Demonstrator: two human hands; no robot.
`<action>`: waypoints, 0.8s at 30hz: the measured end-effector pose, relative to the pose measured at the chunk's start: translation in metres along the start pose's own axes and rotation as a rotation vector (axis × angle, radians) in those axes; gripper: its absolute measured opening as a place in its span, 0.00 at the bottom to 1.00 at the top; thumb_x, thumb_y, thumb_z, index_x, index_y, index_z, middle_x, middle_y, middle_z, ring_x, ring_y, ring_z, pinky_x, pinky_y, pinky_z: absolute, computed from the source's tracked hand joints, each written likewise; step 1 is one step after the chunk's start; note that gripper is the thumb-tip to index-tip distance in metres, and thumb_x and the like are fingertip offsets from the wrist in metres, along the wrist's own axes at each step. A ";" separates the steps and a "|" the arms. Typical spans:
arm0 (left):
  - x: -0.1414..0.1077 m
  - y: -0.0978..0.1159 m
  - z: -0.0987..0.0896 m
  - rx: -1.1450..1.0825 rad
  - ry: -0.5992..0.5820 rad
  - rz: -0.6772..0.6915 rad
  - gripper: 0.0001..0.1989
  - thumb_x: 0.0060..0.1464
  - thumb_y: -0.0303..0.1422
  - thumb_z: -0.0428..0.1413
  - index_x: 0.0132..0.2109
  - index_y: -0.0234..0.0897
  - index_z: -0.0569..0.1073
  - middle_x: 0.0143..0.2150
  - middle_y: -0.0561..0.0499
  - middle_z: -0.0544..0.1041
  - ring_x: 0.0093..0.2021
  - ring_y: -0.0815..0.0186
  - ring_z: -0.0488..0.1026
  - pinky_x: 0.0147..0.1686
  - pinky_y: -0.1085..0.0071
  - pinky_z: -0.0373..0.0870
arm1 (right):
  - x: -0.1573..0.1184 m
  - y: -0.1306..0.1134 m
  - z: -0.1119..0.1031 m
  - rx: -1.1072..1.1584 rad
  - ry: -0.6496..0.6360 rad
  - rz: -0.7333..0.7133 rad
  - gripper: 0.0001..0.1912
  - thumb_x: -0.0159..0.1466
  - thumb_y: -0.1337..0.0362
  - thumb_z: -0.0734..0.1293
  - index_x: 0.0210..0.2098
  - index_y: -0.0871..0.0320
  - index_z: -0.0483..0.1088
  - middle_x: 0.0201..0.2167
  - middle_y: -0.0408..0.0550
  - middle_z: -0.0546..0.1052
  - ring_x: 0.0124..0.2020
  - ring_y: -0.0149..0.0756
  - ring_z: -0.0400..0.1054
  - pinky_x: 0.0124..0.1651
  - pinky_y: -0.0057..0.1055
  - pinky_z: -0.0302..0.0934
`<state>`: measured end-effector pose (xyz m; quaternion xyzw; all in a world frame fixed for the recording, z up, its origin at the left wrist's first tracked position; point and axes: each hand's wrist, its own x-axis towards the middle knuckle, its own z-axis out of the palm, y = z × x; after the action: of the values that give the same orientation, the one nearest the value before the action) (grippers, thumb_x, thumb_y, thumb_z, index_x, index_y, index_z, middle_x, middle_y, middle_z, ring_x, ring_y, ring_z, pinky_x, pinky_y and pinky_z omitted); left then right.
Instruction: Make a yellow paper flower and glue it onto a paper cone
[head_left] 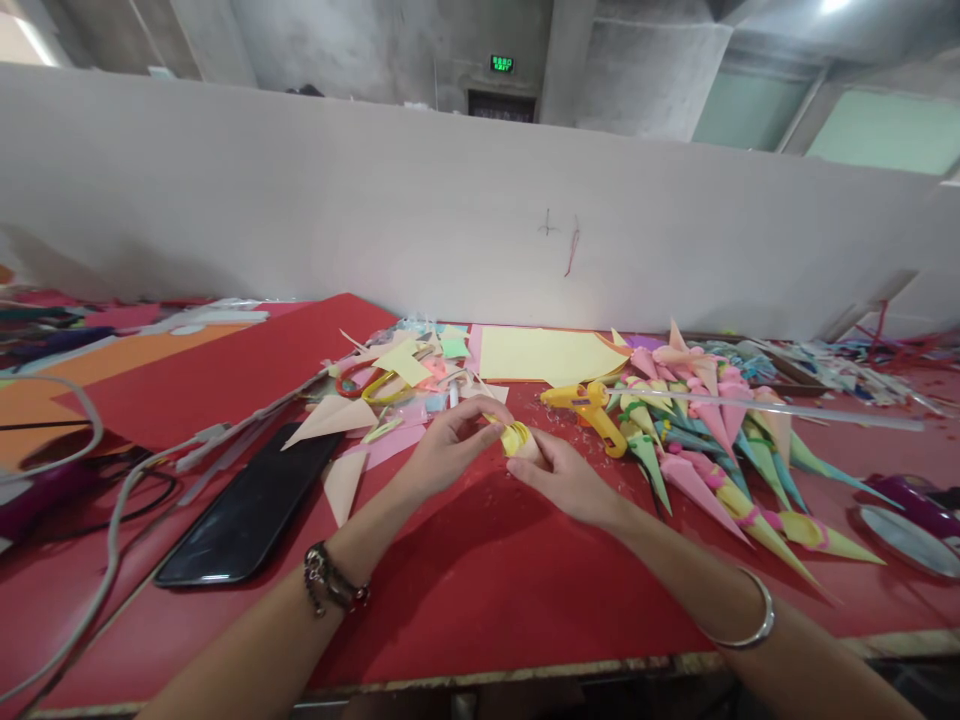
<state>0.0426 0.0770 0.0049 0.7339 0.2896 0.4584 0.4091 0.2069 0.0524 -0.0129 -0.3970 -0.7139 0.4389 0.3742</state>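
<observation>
Over the middle of the red tabletop, both my hands meet around a small peach paper cone with yellow trim at its open end. My right hand wraps round the cone's body, hiding part of it. With thumb and forefinger, my left hand pinches the yellow trim at the rim. Just right of them, a yellow glue gun lies on the table. Beyond it is a pile of paper cones in pink, green, blue and yellow, some with coloured trim.
A black phone and a white cable lie on the left. Scissors with yellow handles rest among paper scraps. Pale yellow sheets lie at the back, before a grey partition. A red sheet covers the far left.
</observation>
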 end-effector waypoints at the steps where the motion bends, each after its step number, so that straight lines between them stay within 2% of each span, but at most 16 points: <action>1: 0.000 0.000 0.000 -0.009 -0.002 -0.003 0.03 0.50 0.29 0.51 0.32 0.35 0.69 0.32 0.52 0.70 0.34 0.70 0.66 0.36 0.74 0.62 | 0.000 0.000 0.000 -0.007 -0.003 0.000 0.12 0.56 0.57 0.62 0.30 0.60 0.61 0.23 0.38 0.60 0.23 0.24 0.51 0.26 0.23 0.48; 5: -0.001 0.002 -0.001 -0.027 -0.020 -0.005 0.03 0.50 0.29 0.52 0.32 0.35 0.70 0.32 0.52 0.71 0.33 0.70 0.67 0.35 0.74 0.63 | -0.001 0.001 0.001 -0.011 -0.016 0.003 0.12 0.56 0.57 0.61 0.32 0.60 0.62 0.23 0.39 0.60 0.23 0.24 0.51 0.26 0.23 0.48; 13: 0.000 0.009 -0.002 0.091 -0.053 0.026 0.05 0.50 0.29 0.51 0.29 0.35 0.70 0.32 0.50 0.72 0.34 0.69 0.67 0.37 0.72 0.63 | -0.001 0.004 0.002 -0.053 -0.017 -0.018 0.12 0.56 0.57 0.61 0.32 0.61 0.63 0.22 0.38 0.60 0.22 0.24 0.51 0.24 0.22 0.47; 18: -0.002 0.008 -0.001 -0.024 -0.096 0.018 0.04 0.50 0.30 0.52 0.29 0.35 0.69 0.33 0.50 0.70 0.36 0.69 0.67 0.38 0.72 0.63 | -0.001 0.003 0.001 -0.163 0.014 -0.054 0.12 0.56 0.57 0.61 0.32 0.61 0.62 0.23 0.39 0.63 0.23 0.26 0.54 0.26 0.24 0.49; 22: -0.002 0.006 0.001 -0.107 -0.033 -0.009 0.07 0.49 0.33 0.53 0.37 0.36 0.69 0.34 0.51 0.68 0.35 0.69 0.66 0.34 0.74 0.64 | 0.000 0.002 0.000 -0.230 0.053 -0.113 0.11 0.56 0.57 0.61 0.32 0.59 0.61 0.24 0.40 0.65 0.24 0.28 0.57 0.26 0.24 0.50; 24: -0.001 0.005 0.002 -0.073 0.028 -0.035 0.08 0.48 0.33 0.53 0.37 0.36 0.69 0.33 0.52 0.68 0.33 0.70 0.65 0.33 0.75 0.63 | 0.000 0.003 -0.001 -0.296 0.075 -0.139 0.10 0.56 0.58 0.61 0.29 0.59 0.60 0.23 0.40 0.65 0.24 0.28 0.58 0.26 0.24 0.50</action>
<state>0.0445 0.0727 0.0078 0.7068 0.2912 0.4716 0.4396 0.2084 0.0536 -0.0149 -0.4135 -0.7820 0.2870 0.3677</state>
